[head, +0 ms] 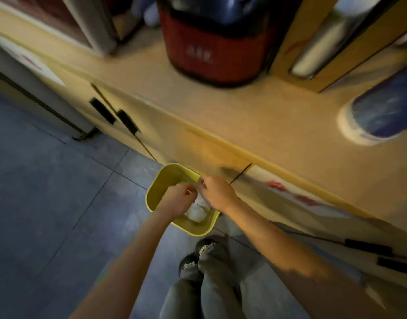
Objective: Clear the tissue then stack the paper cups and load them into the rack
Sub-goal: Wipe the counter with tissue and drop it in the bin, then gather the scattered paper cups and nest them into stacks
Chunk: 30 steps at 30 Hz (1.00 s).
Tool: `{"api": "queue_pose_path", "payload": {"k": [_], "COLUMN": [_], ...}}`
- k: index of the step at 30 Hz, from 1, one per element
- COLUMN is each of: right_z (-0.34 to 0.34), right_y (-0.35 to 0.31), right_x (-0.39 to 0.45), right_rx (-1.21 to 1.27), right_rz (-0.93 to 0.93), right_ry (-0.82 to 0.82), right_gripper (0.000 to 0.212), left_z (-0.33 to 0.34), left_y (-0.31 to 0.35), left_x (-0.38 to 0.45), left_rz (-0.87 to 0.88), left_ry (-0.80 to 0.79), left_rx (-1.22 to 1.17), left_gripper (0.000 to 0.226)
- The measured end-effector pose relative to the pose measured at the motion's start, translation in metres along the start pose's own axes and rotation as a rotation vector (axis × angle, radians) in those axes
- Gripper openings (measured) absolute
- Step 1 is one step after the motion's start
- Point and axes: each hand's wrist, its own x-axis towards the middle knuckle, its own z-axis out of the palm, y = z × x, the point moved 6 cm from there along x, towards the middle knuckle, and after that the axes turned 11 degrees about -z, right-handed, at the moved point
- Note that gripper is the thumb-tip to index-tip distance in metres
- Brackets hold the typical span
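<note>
- A small yellow plastic bin (155,192), rounded-rectangular, stands on the blue-grey tiled floor (48,192) against the tan bench (255,116).
- Crumpled white tissue (196,212) lies inside the bin.
- Left hand (178,199) and right hand (217,191) hover above the bin, fingertips meeting, curled; whether they pinch anything is blurred.

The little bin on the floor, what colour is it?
Yellow. The bin shows best in the head view, under both hands, with white tissue inside.
</note>
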Motion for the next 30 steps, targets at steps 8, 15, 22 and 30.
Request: {"api": "queue_pose_path", "payload": {"k": [8, 15, 22, 30], "right_z": [-0.164, -0.277, -0.359, -0.413], "right_y": [-0.090, -0.050, 0.047, 0.164], "right_x": [-0.097, -0.193, -0.255, -0.283], "right_rx": [0.092, 0.262, 0.289, 0.399], "right_rz": [-0.044, 0.059, 0.252, 0.523], "right_ry": [0.493, 0.908, 1.137, 1.268], "right_gripper": [0.018, 0.014, 0.014, 0.043], "left_z": [-0.109, -0.096, -0.006, 0.062], "left_y": [0.142, 0.265, 0.380, 0.478], "left_x": [-0.125, -0.194, -0.222, -0.185], "left_rz": [0.370, 0.605, 0.789, 0.689], "left_ry": [0.206, 0.175, -0.028, 0.149], "left_rx": [0.093, -0.021, -0.030, 0.050], "left_gripper": [0.018, 0.013, 0.012, 0.047]}}
